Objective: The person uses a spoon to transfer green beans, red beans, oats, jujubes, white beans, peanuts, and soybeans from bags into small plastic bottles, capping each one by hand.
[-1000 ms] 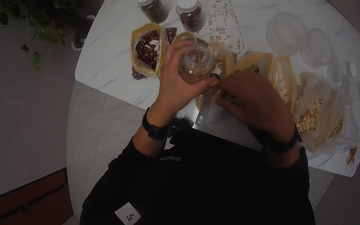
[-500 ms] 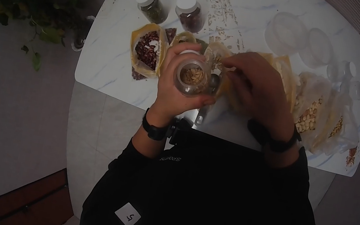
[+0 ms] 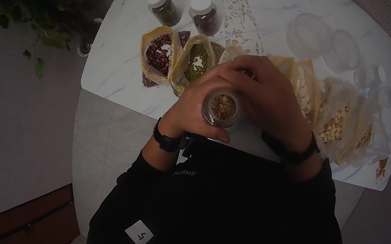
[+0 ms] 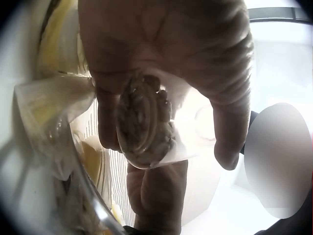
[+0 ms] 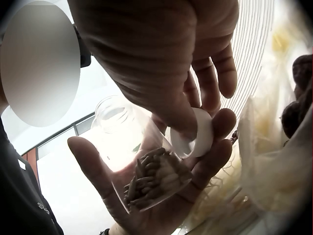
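A clear jar (image 3: 219, 122) part filled with pale brown, elongated seeds or kernels sits in the grip of my left hand (image 3: 189, 105), its open mouth facing up toward my head. In the right wrist view its seeds (image 5: 156, 178) gather at the bottom. A white lid (image 5: 204, 132) lies against my left fingertips beside the jar. From above, my right hand (image 3: 279, 105) reaches across and pinches the lid, one digit inside its rim. The left wrist view shows the jar's base (image 4: 144, 127) in my left palm.
Open bags of red beans (image 3: 159, 55), green beans (image 3: 197, 62) and pale nuts (image 3: 333, 128) stand along the table (image 3: 120, 72). Behind are two filled, white-capped jars (image 3: 164, 9). Clear round containers (image 3: 312, 35) and small jars lie at the right. Crumbs streak the back.
The jar tilted, showing its contents, and moved right and closer to my body. My right hand came leftward to the lid at my left fingers. The green bean bag came into view.
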Available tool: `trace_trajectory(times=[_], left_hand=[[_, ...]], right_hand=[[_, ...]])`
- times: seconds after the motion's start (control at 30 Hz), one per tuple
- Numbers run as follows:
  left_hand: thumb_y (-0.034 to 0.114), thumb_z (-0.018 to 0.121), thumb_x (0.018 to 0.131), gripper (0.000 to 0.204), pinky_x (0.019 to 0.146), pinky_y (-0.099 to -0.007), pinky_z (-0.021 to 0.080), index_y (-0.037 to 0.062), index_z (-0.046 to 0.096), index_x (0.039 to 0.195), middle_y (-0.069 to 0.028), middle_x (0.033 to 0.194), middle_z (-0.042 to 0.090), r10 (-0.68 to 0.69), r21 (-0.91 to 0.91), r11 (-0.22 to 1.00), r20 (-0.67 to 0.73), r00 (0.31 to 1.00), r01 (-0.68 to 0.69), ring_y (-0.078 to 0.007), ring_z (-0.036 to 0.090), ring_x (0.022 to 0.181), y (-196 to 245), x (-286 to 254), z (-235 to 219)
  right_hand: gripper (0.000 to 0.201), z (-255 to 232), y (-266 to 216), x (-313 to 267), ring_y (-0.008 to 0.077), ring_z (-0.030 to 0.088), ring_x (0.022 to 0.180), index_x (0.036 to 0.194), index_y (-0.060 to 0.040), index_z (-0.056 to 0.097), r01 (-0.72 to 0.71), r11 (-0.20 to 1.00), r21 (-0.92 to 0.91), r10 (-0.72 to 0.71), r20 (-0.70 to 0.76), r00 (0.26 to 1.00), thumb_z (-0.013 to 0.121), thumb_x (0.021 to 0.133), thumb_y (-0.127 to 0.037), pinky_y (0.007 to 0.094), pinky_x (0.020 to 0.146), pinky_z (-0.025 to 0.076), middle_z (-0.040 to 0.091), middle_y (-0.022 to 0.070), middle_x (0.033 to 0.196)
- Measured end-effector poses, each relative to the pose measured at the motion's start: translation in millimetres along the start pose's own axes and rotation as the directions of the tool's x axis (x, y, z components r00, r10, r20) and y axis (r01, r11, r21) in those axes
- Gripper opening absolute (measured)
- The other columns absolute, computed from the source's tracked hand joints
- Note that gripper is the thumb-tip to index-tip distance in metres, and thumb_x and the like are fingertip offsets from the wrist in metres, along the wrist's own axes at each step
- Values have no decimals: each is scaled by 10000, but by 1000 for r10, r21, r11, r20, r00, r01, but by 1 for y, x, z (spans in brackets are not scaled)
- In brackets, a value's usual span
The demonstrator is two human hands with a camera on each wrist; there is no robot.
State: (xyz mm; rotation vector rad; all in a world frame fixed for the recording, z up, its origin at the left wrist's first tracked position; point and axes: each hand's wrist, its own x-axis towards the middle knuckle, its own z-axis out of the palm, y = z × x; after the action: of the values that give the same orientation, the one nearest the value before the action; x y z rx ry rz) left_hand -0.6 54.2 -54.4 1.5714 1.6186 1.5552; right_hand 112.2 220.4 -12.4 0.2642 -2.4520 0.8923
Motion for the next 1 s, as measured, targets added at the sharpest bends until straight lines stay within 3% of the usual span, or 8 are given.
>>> trace_trajectory(times=[0.23, 0.37, 0.4, 0.53, 0.73, 0.83, 0.9, 1.0], left_hand=[[385, 907, 504, 846, 1036, -427, 389, 46, 584, 1209, -208, 1370, 478, -4, -159, 987, -71, 997, -7, -359, 477, 1266, -3, 0, 2], [314, 914, 518, 814, 1004, -416, 423, 62, 568, 1210, -175, 1336, 517, -73, -187, 982, -169, 983, 41, -336, 513, 1229, 2, 2, 8], [285, 914, 521, 809, 983, -407, 441, 67, 560, 1214, -156, 1308, 537, -55, -72, 996, -166, 985, 44, -321, 533, 1204, 3, 1, 8], [231, 918, 511, 825, 937, -390, 476, 73, 545, 1230, -119, 1230, 582, -38, 123, 991, -162, 986, 59, -293, 583, 1129, -2, 0, 12], [242, 915, 531, 810, 900, -376, 491, 71, 545, 1230, -128, 1167, 605, -168, 111, 975, -200, 965, 193, -292, 614, 1063, 6, -2, 11], [246, 910, 543, 797, 885, -368, 496, 69, 544, 1229, -133, 1148, 613, -113, 203, 966, -223, 968, 160, -291, 622, 1044, 6, 0, 12], [250, 907, 549, 790, 882, -369, 496, 70, 544, 1227, -133, 1142, 615, -142, 149, 972, -242, 960, 182, -291, 625, 1037, 6, 0, 13], [256, 902, 559, 773, 875, -371, 498, 67, 547, 1219, -130, 1133, 619, -149, 133, 974, -243, 958, 185, -292, 628, 1027, 7, 1, 13]], right_hand=[[260, -5, 7, -6, 240, 625, 855, 1009, -69, 652, -108, 994, 8, 108, -54, 993, 667, 763, 14, 316, 706, 513, 604, 93, 975], [229, -12, 0, -3, 196, 599, 790, 1001, -44, 642, -236, 966, 108, 253, -204, 946, 675, 781, 8, 288, 673, 487, 589, 80, 936], [221, -11, -2, -2, 184, 588, 777, 1003, -35, 639, -255, 958, 135, 283, -279, 917, 677, 789, 5, 276, 664, 477, 585, 79, 933], [220, -9, -5, -2, 188, 620, 741, 990, -53, 648, -165, 979, 119, 197, -343, 918, 726, 783, -57, 281, 591, 503, 594, 86, 916], [344, -15, -15, -2, 225, 628, 871, 1062, -69, 665, -130, 967, 221, 186, -258, 948, 786, 741, -103, 309, 700, 525, 614, 87, 989], [349, -14, -15, -1, 241, 622, 938, 1062, -62, 664, -52, 967, 248, 104, -201, 974, 788, 741, -116, 326, 761, 523, 624, 94, 1037], [304, -13, -11, 0, 246, 621, 951, 1031, -53, 660, 123, 969, 214, -88, -167, 982, 773, 756, -117, 333, 782, 522, 628, 98, 1079], [274, -13, -12, 0, 262, 609, 1028, 1001, -52, 648, 71, 955, 288, -29, -146, 989, 763, 754, -76, 345, 846, 502, 634, 125, 1157]])
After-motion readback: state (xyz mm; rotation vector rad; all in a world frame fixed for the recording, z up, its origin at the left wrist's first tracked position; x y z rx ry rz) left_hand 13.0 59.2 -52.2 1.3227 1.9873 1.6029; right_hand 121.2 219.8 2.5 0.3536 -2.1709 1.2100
